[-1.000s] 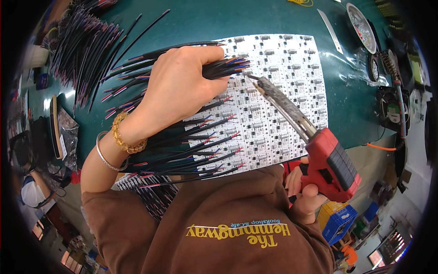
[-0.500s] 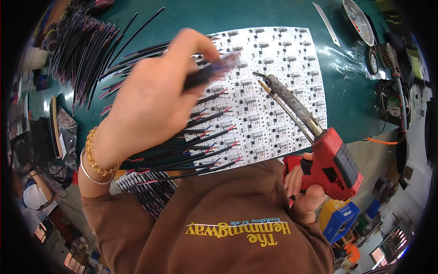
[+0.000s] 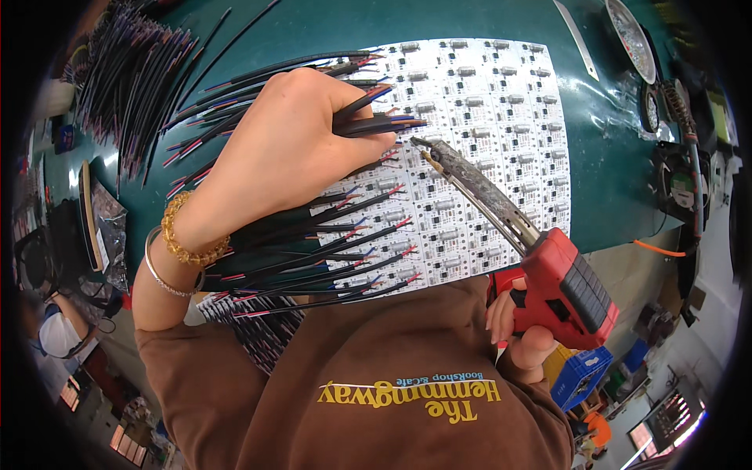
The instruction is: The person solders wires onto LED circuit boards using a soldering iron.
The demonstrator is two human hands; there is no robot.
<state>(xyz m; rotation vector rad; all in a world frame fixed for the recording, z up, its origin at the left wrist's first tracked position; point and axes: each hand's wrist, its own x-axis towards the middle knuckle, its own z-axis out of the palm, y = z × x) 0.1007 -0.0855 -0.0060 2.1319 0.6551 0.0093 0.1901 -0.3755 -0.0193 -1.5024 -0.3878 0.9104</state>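
My left hand (image 3: 294,137) pinches several black cables (image 3: 376,124) whose coloured wire ends point right, over the left part of a white circuit board panel (image 3: 505,184). Rows of small components cover that panel. In my right hand (image 3: 517,323) is a red soldering gun (image 3: 565,286), gripped by its handle at the table's near edge. Its dark tip reaches up and left, close beside the held wire ends; contact I cannot tell. More black cables (image 3: 352,243) lie along the panel's left side, with red and blue ends on the boards. My left hand hides part of them.
A large pile of black cables (image 3: 137,86) lies at the far left of the green table (image 3: 615,117). A metal ruler (image 3: 576,39), a metal dish (image 3: 630,39) and a small fan (image 3: 680,180) are at the right. More cables (image 3: 254,333) hang near my lap; a blue crate (image 3: 580,377) stands below.
My left hand has steadied and lowered slightly, bringing the cable ends down over the panel. The soldering gun's tip has shifted left and a little down toward them.
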